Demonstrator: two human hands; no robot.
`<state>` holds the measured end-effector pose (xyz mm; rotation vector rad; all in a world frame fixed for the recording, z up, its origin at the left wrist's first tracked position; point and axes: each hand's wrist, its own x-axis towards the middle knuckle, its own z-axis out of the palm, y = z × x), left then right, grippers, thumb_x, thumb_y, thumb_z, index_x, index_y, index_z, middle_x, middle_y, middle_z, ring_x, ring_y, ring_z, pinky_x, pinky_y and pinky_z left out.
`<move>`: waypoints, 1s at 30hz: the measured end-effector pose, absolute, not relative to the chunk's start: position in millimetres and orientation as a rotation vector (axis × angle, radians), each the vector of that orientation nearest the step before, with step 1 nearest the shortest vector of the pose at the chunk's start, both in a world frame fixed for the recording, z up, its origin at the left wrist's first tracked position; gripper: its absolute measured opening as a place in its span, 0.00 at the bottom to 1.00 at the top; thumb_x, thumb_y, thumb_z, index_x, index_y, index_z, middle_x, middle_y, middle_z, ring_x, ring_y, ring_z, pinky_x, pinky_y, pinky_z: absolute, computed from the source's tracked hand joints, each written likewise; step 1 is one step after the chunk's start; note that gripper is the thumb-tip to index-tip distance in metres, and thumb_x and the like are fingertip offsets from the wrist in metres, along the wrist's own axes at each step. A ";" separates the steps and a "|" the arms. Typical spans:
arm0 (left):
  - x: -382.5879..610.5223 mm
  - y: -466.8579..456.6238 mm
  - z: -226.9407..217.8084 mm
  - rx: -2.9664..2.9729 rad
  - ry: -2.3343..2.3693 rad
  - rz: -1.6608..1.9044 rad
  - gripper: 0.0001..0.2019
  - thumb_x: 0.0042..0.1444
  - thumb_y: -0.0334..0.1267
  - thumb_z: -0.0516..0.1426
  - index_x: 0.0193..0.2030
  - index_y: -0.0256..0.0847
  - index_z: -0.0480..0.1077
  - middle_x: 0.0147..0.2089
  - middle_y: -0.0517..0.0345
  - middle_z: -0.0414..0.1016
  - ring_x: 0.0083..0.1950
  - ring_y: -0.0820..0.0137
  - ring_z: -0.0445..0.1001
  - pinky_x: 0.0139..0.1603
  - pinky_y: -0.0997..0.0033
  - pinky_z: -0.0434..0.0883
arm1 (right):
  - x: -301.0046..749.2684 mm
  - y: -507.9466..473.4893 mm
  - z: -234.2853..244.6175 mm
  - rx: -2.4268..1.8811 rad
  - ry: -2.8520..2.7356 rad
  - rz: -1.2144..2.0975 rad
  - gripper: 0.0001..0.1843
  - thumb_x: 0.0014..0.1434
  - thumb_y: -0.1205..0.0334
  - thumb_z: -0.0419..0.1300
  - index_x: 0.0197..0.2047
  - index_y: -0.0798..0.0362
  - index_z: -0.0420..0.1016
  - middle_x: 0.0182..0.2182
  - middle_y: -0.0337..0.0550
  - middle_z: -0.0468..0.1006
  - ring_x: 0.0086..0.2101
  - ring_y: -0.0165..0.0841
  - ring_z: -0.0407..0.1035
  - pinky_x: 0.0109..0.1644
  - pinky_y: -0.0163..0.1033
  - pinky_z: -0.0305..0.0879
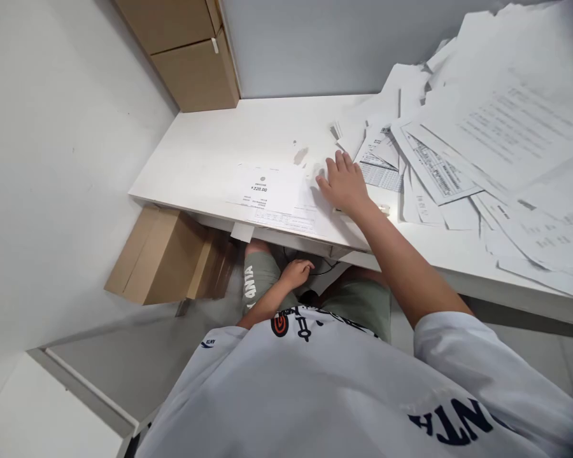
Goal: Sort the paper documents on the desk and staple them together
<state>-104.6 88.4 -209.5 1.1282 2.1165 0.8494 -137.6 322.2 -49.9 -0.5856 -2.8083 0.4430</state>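
My right hand (344,183) lies flat on the white desk (210,146), fingers stretched out, pressing on printed sheets beside a small stack of receipts (272,194) at the desk's front edge. The top receipt shows a printed amount. My left hand (296,272) hangs below the desk edge near my lap, fingers curled close to a thin black cable (322,268); whether it grips anything is unclear.
A large untidy pile of printed papers (496,140) covers the right half of the desk. Cardboard boxes stand at the back left corner (191,63) and on the floor under the desk (167,257). A white wall runs along the left.
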 end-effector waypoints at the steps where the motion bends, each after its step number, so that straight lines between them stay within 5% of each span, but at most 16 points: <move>1: -105.5 92.2 -213.8 1.116 2.097 0.832 0.14 0.60 0.26 0.49 0.40 0.37 0.77 0.44 0.51 0.80 0.49 0.66 0.76 0.55 0.65 0.70 | -135.8 320.4 -48.8 -0.595 -2.825 0.439 0.36 0.68 0.45 0.36 0.71 0.56 0.50 0.71 0.58 0.50 0.70 0.52 0.42 0.67 0.66 0.47; 15: -126.9 96.3 -222.4 0.868 2.006 0.828 0.16 0.65 0.34 0.48 0.46 0.35 0.77 0.48 0.47 0.80 0.50 0.63 0.77 0.52 0.67 0.70 | -135.7 300.7 -35.2 -0.701 -2.912 0.449 0.32 0.64 0.49 0.47 0.63 0.63 0.63 0.66 0.65 0.58 0.65 0.58 0.53 0.64 0.64 0.56; 19: -130.4 92.5 -219.5 0.802 2.084 0.842 0.17 0.64 0.32 0.46 0.49 0.35 0.75 0.51 0.47 0.79 0.52 0.64 0.75 0.54 0.67 0.70 | -135.1 314.0 -23.3 -0.755 -2.780 0.704 0.26 0.63 0.50 0.49 0.54 0.58 0.73 0.57 0.61 0.72 0.58 0.55 0.64 0.60 0.61 0.63; 23: -123.0 85.3 -218.9 0.798 2.096 0.828 0.16 0.63 0.30 0.47 0.46 0.34 0.75 0.48 0.48 0.80 0.50 0.67 0.76 0.54 0.69 0.70 | -119.8 324.8 11.1 -0.783 -2.231 0.931 0.21 0.64 0.50 0.49 0.49 0.52 0.75 0.49 0.52 0.79 0.52 0.46 0.71 0.56 0.55 0.68; 27: -114.5 85.4 -217.5 0.799 2.095 0.781 0.14 0.63 0.31 0.49 0.44 0.34 0.76 0.46 0.48 0.80 0.48 0.66 0.77 0.51 0.68 0.72 | -75.8 293.0 67.8 -0.534 -1.860 1.209 0.20 0.65 0.51 0.47 0.43 0.53 0.76 0.44 0.54 0.80 0.46 0.43 0.75 0.46 0.49 0.74; 30: -111.5 89.4 -213.2 0.807 2.087 0.723 0.12 0.62 0.34 0.51 0.42 0.36 0.76 0.45 0.50 0.80 0.47 0.65 0.77 0.51 0.67 0.72 | -23.8 258.8 100.2 -0.315 -1.741 1.151 0.23 0.67 0.48 0.43 0.50 0.46 0.75 0.48 0.50 0.79 0.49 0.46 0.75 0.42 0.51 0.76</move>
